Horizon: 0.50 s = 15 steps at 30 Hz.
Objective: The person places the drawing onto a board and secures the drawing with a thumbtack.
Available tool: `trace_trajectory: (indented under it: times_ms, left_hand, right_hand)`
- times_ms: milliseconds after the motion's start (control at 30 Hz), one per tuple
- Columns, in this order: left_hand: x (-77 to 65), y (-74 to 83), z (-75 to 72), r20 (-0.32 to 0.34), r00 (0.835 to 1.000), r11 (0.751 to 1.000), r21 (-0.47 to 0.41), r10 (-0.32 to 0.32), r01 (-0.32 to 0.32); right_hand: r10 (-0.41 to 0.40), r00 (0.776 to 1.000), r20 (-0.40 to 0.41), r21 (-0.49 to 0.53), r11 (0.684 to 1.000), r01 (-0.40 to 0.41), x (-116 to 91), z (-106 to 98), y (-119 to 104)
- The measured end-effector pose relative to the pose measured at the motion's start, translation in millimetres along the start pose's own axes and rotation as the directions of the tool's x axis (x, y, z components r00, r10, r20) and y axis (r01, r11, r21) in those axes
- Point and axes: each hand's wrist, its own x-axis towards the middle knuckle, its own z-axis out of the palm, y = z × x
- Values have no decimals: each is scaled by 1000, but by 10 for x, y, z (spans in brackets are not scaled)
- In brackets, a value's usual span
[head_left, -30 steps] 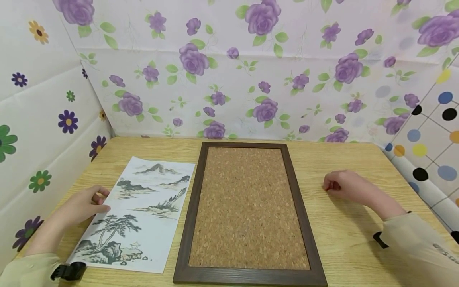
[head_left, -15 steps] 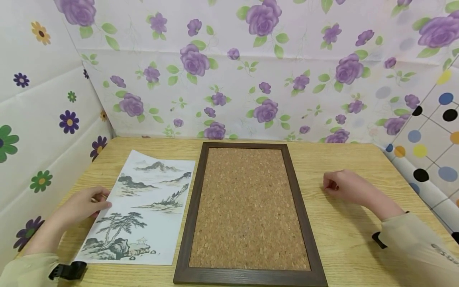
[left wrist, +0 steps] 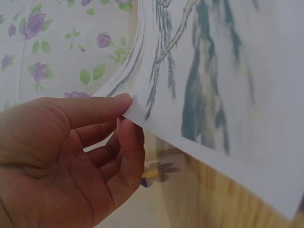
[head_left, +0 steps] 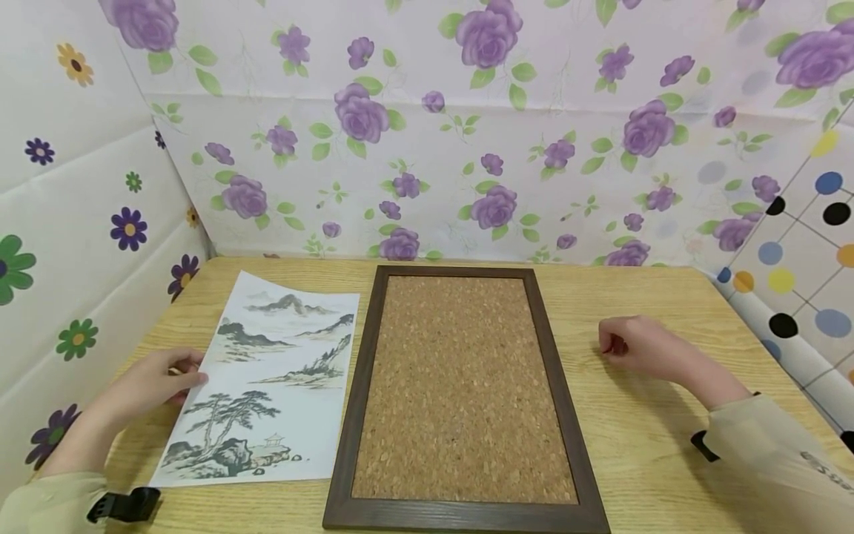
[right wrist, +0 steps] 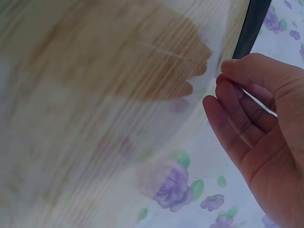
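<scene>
Head view: on a yellowish wood-grain tabletop [head_left: 667, 289] lies a rectangular cork board in a dark brown frame [head_left: 460, 386]. Just left of it, a white rectangular paper sheet with an ink landscape [head_left: 267, 371] points its mountain end away, long axis near to far, left edge raised, pinched by the left hand [head_left: 150, 382]. Beyond the board's right side, the right hand [head_left: 643, 345] curls loosely, seemingly holding nothing.

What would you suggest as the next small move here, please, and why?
Probably, the left hand should ease the landscape print rightward over the framed corkboard: it pinches the print's left edge between thumb and fingers, the board lies just right of the print, and its cork shows in full. The right hand holds nothing.
</scene>
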Motion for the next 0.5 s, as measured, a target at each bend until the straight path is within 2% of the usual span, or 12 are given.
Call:
trace_trajectory:
  times_ms: [267,500]
  left_hand:
    - [18,-9,22,3,1000,1000,-5,12,-12]
    - [24,1,-6,6,1000,1000,-4,2,-1]
  right_hand:
    - [3,999,42,51,999,-5,-10,-15,11]
    - [43,996,83,72,996,-49,7,-42,8]
